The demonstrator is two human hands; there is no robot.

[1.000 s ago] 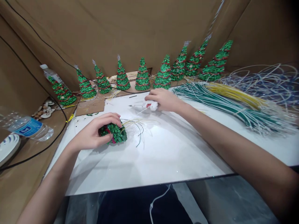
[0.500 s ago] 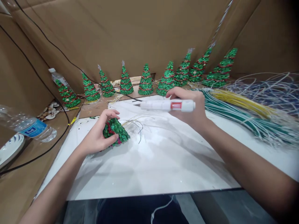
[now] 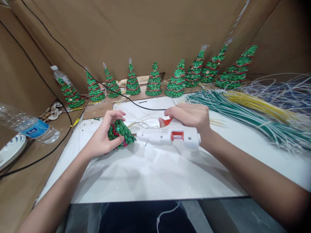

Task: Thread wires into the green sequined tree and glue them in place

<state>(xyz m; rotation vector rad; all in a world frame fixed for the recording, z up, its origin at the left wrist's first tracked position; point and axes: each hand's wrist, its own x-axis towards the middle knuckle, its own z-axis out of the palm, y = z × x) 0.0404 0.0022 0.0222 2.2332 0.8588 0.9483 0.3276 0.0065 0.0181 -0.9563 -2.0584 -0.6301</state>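
My left hand is closed around a small green glittery Christmas tree with red trim, which lies on its side on the white board. In my right hand is a white hot glue gun with a red trigger, pointing left. Its nozzle is right at the tree's near end; whether they touch I cannot tell. Thin wires lie on the board behind the nozzle. My left palm and fingers hide part of the tree.
Several finished-looking trees stand in a row along the back. Bundles of green and yellow wires lie at the right. A water bottle, a plate and a black cable are at the left.
My right hand has lowered the glue gun and brought its nozzle to the tree's end. My left hand keeps its hold on the tree. The view has shifted slightly.
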